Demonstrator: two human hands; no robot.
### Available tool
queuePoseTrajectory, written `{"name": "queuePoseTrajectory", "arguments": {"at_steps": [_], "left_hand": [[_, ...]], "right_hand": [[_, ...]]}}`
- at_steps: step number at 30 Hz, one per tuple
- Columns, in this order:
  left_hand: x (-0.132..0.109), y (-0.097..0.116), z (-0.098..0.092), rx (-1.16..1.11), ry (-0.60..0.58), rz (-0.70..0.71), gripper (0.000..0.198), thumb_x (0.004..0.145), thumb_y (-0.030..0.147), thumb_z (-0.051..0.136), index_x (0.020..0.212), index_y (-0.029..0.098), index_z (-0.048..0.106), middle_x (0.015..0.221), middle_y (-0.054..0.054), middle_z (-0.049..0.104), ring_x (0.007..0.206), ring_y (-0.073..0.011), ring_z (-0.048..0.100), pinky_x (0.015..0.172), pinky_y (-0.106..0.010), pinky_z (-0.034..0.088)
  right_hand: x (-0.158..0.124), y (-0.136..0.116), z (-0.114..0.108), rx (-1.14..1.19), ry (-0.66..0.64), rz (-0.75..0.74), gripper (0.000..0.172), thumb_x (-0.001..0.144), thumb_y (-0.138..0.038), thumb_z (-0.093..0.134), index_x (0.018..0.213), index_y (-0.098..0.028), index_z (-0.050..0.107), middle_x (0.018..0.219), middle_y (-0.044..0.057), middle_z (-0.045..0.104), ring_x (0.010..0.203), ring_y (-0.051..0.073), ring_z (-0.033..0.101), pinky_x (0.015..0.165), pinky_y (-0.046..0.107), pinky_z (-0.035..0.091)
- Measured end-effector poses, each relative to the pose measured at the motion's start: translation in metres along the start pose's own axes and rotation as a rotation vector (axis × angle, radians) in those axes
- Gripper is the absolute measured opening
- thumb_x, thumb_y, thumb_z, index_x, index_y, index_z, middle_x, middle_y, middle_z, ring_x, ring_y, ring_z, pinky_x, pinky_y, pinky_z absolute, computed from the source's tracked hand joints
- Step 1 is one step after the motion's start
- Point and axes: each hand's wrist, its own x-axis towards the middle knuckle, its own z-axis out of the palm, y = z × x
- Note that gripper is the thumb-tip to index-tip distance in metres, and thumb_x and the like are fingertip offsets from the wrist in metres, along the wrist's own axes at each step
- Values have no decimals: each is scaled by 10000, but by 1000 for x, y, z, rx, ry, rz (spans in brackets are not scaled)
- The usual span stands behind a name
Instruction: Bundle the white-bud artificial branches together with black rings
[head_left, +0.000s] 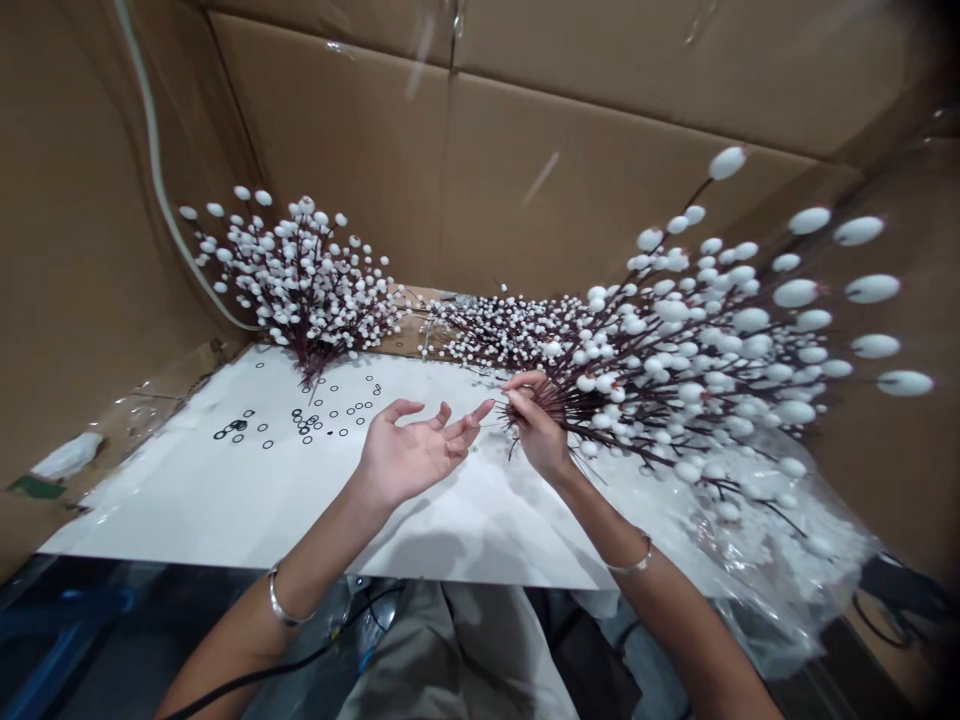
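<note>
Backdrop: cardboard walls (450, 180) around my white desk (172, 500).
Left: my left hand (416, 450) open, fingers spread, holding nothing.
Right: my right hand (536, 425) gripping the stems of a white-berried branch bunch (675, 340), raised over the desk.
Nearby: black rings (315, 415) scattered on the desk, another bunch (300, 280) beyond them.

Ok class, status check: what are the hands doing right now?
Left hand open, palm up, empty. Right hand shut on berry spray. Black rings on white sheet nearby.
</note>
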Motion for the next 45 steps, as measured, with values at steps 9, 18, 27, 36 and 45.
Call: {"name": "queuePoseTrajectory", "arguments": {"at_steps": [9,18,27,36,45], "left_hand": [[-5,-6,-4,-40,-4,1,271,656,156,577,920,135,520,1365,-295,492,990,-297,645,625,-317,525],[0,9,12,130,-10,56,269,647,188,586,905,120,549,1251,-280,563,923,-281,659,631,-309,523],[0,11,25,367,41,164,189,669,115,575,855,136,548,1187,-258,606,917,-288,683,644,-303,545],[-17,-1,40,183,148,71,237,661,118,547,891,155,500,1142,-217,590,1013,-308,667,715,-347,579],[-7,-2,17,284,174,120,243,626,111,559,858,153,497,1091,-204,620,779,-224,650,554,-278,459]], "right_hand": [[-4,1,3,128,8,-64,156,801,-370,658,836,-223,624,598,-47,396,526,114,324,539,268,273],[-6,-1,2,99,-105,40,162,814,-380,664,848,-232,608,574,-49,417,507,114,293,516,264,241],[-4,1,10,32,-86,194,249,839,-438,647,955,-216,649,577,-50,361,516,105,285,480,255,179],[2,-6,11,104,-138,320,274,818,-450,653,864,-181,669,626,-36,440,472,73,226,456,273,85],[6,-9,12,275,-167,487,253,772,-420,691,849,-179,676,552,-83,340,424,51,108,424,253,66]]}}
